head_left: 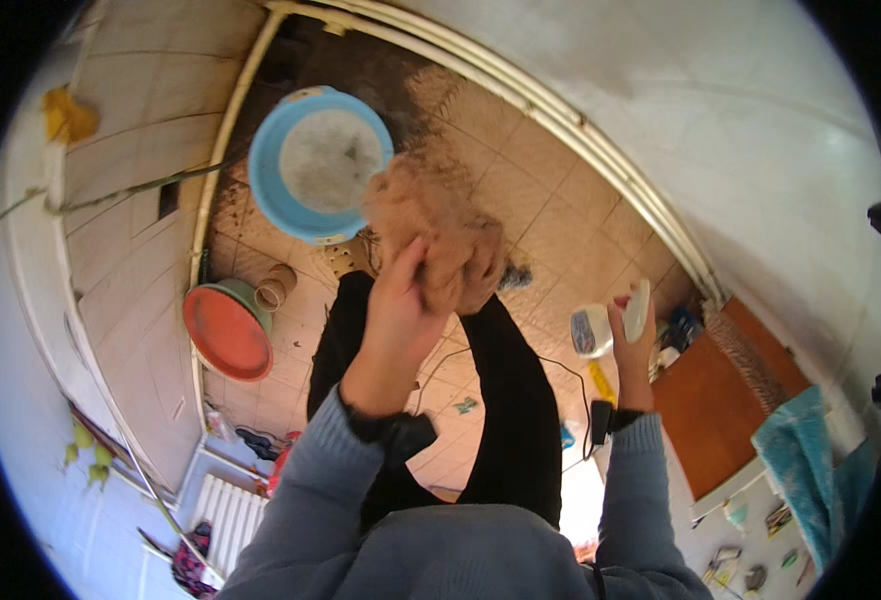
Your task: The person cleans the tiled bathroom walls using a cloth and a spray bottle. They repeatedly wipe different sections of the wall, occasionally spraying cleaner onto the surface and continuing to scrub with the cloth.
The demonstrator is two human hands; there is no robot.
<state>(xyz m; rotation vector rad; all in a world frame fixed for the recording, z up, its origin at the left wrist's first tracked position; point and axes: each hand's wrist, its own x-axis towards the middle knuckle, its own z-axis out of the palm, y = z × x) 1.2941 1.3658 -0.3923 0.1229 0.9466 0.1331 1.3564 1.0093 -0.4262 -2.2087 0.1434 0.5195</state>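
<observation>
My left hand [404, 304] grips a bunched brown cloth-like item [436, 217], blurred and soft-looking, above the tiled floor. Behind it stands a light blue plastic basin [266, 169] holding cloudy grey liquid. The bunched item overlaps the basin's right edge in the picture; whether they touch, I cannot tell. Off to the right, my right hand [630, 349] holds a flat, pale, rounded object [639, 309], seen nearly edge-on; its kind is unclear. Just left of that hand is a white plastic container [592, 331] with a label.
An orange-red basin [228, 332] sits with a green one at the left wall, beside small brown pots [275, 286]. Dark wet dirt [380, 64] covers the far floor. Pipes [560, 124] run along the wall. A brown-topped cabinet [725, 405] and turquoise towel [793, 457] are at right.
</observation>
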